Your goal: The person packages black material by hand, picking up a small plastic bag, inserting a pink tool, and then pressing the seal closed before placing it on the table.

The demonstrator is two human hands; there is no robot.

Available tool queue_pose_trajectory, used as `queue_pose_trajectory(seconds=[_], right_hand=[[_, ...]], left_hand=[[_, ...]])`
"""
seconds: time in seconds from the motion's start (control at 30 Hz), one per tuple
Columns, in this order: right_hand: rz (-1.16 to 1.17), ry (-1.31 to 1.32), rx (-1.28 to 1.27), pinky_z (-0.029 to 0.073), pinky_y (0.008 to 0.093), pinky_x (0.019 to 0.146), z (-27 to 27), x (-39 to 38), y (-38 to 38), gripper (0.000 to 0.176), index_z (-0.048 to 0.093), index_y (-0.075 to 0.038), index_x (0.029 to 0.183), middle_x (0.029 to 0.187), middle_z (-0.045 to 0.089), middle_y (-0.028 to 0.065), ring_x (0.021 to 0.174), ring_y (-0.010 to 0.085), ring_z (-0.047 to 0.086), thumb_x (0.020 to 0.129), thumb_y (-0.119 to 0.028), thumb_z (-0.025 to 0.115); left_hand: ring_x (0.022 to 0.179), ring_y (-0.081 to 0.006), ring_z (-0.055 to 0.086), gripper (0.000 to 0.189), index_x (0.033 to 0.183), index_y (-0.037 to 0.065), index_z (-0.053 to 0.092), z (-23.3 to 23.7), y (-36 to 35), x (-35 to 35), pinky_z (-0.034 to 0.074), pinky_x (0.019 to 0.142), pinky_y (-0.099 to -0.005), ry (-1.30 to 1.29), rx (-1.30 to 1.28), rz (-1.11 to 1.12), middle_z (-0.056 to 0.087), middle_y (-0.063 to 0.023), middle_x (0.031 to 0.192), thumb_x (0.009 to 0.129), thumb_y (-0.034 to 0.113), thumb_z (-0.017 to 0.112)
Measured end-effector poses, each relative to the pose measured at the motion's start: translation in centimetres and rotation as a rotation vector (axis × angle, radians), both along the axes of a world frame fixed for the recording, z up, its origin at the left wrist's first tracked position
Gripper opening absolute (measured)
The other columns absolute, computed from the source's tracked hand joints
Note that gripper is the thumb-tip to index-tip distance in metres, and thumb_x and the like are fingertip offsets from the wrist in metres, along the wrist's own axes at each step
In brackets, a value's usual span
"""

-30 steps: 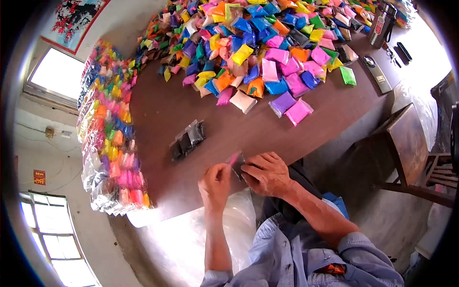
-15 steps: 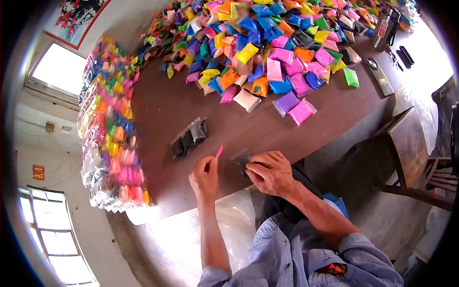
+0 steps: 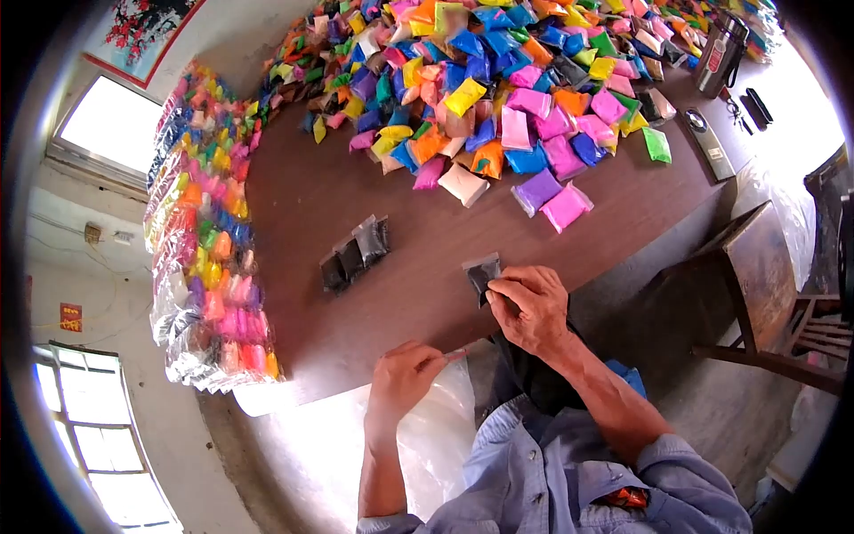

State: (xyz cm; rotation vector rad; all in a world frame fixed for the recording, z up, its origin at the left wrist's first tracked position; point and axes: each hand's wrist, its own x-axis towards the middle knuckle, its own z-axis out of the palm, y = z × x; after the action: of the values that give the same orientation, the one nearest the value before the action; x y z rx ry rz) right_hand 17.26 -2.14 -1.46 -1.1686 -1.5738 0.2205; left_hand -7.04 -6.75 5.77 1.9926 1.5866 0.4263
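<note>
My right hand (image 3: 534,307) pinches the lower right edge of a small clear packet (image 3: 481,274) with black contents, over the table's front edge. To its lower left, my left hand (image 3: 402,381) is closed, its fingertips pressed together. A thin pink piece (image 3: 456,354) pokes out from them; its kind is too small to make out. Farther left on the brown table (image 3: 427,307), several similar black packets (image 3: 354,254) lie side by side in a row, apart from both hands.
A large heap of colourful packets (image 3: 463,96) covers the back of the table. Filled clear bags (image 3: 209,240) are stacked along the left edge. At the right are a thermos (image 3: 719,55), a metallic device (image 3: 709,145) and a wooden chair (image 3: 761,276).
My right hand has moved right and slightly up with the black packet, which now shows more fully. My left hand has dropped down and right, the pink piece now pointing right.
</note>
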Motion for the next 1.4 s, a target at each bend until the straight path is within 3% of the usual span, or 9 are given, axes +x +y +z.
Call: queue_pose_trajectory(seconds=[0.2, 0.3, 0.37, 0.4, 0.53, 0.63, 0.97, 1.03, 1.4], right_hand=[[0.006, -0.086, 0.036, 0.053, 0.0404, 0.084, 0.1, 0.0, 0.1, 0.018, 0.077, -0.009, 0.095, 0.100, 0.073, 0.0040, 0.088, 0.0263, 0.070, 0.078, -0.006, 0.084], [0.046, -0.093, 0.021, 0.053, 0.0408, 0.087, 0.3, 0.5, -0.4, 0.023, 0.076, -0.010, 0.100, 0.109, 0.071, 0.0052, 0.094, 0.0284, 0.069, 0.078, -0.006, 0.083], [0.098, -0.139, -0.037, 0.051, 0.0440, 0.096, 0.7, 0.8, -0.7, 0.038, 0.072, -0.010, 0.118, 0.129, 0.065, 0.0090, 0.113, 0.0312, 0.066, 0.082, -0.011, 0.082], [0.096, -0.141, -0.041, 0.051, 0.0440, 0.096, 1.0, 0.9, -0.8, 0.038, 0.072, -0.010, 0.118, 0.129, 0.065, 0.0090, 0.113, 0.0312, 0.066, 0.082, -0.011, 0.082], [0.217, -0.360, -0.160, 0.041, 0.0482, 0.111, 2.0, 1.1, -0.9, 0.064, 0.056, -0.005, 0.144, 0.151, 0.051, 0.0146, 0.142, 0.0320, 0.047, 0.089, -0.028, 0.078], [0.257, -0.496, -0.209, 0.037, 0.0489, 0.115, 2.1, 0.8, -0.7, 0.067, 0.054, 0.001, 0.144, 0.152, 0.052, 0.0165, 0.143, 0.0316, 0.047, 0.091, -0.035, 0.076], [0.254, -0.639, -0.254, 0.036, 0.0510, 0.118, 3.0, 1.4, -0.9, 0.074, 0.050, 0.000, 0.149, 0.155, 0.051, 0.0183, 0.142, 0.0357, 0.049, 0.091, -0.039, 0.075], [0.310, -0.497, -0.270, 0.035, 0.0517, 0.118, 3.2, 1.2, -0.7, 0.077, 0.048, 0.000, 0.151, 0.156, 0.049, 0.0196, 0.143, 0.0363, 0.048, 0.090, -0.039, 0.077], [0.314, -0.624, -0.340, 0.028, 0.0515, 0.124, 3.4, 0.7, -0.9, 0.080, 0.044, 0.000, 0.153, 0.159, 0.046, 0.0176, 0.150, 0.0315, 0.041, 0.091, -0.038, 0.077]], left_hand=[[0.071, -0.0133, 0.067, 0.005, 0.093, -0.001, 0.077, -0.7, -0.4, -2.5, 0.052, 0.066, -0.0288, -0.198, 0.003, 0.246, 0.073, -0.0103, 0.081, 0.090, 0.002, 0.075], [0.070, -0.0116, 0.064, 0.010, 0.097, 0.000, 0.077, -2.8, 0.1, -4.6, 0.052, 0.067, -0.0291, -0.171, 0.144, 0.546, 0.071, -0.0077, 0.076, 0.095, 0.010, 0.075], [0.070, -0.0122, 0.064, 0.011, 0.096, 0.000, 0.076, -3.7, 0.2, -6.1, 0.053, 0.067, -0.0301, -0.116, 0.213, 0.624, 0.071, -0.0072, 0.077, 0.096, 0.011, 0.074], [0.070, -0.0127, 0.064, 0.013, 0.096, 0.000, 0.076, -4.2, 0.1, -7.0, 0.053, 0.067, -0.0311, -0.055, 0.283, 0.708, 0.071, -0.0067, 0.078, 0.097, 0.013, 0.073], [0.073, -0.0153, 0.063, 0.016, 0.101, 0.001, 0.074, -6.6, -0.1, -11.0, 0.052, 0.067, -0.0319, -0.005, 0.512, 0.844, 0.070, -0.0062, 0.083, 0.099, 0.017, 0.070], [0.074, -0.0170, 0.063, 0.015, 0.101, 0.002, 0.073, -6.9, -0.3, -12.3, 0.052, 0.067, -0.0350, 0.054, 0.533, 0.835, 0.070, -0.0072, 0.085, 0.099, 0.016, 0.069], [0.079, -0.0243, 0.065, 0.013, 0.103, 0.003, 0.072, -8.8, 0.0, -12.7, 0.052, 0.071, -0.0373, 0.039, 0.601, 0.816, 0.069, -0.0109, 0.091, 0.100, 0.016, 0.071], [0.081, -0.0267, 0.066, 0.012, 0.101, 0.003, 0.071, -8.2, -0.1, -12.2, 0.053, 0.071, -0.0380, 0.054, 0.623, 0.797, 0.070, -0.0119, 0.092, 0.100, 0.015, 0.070], [0.082, -0.0270, 0.066, 0.007, 0.101, 0.004, 0.070, -7.4, -0.2, -11.6, 0.054, 0.073, -0.0389, 0.050, 0.614, 0.815, 0.069, -0.0114, 0.093, 0.101, 0.011, 0.069]])
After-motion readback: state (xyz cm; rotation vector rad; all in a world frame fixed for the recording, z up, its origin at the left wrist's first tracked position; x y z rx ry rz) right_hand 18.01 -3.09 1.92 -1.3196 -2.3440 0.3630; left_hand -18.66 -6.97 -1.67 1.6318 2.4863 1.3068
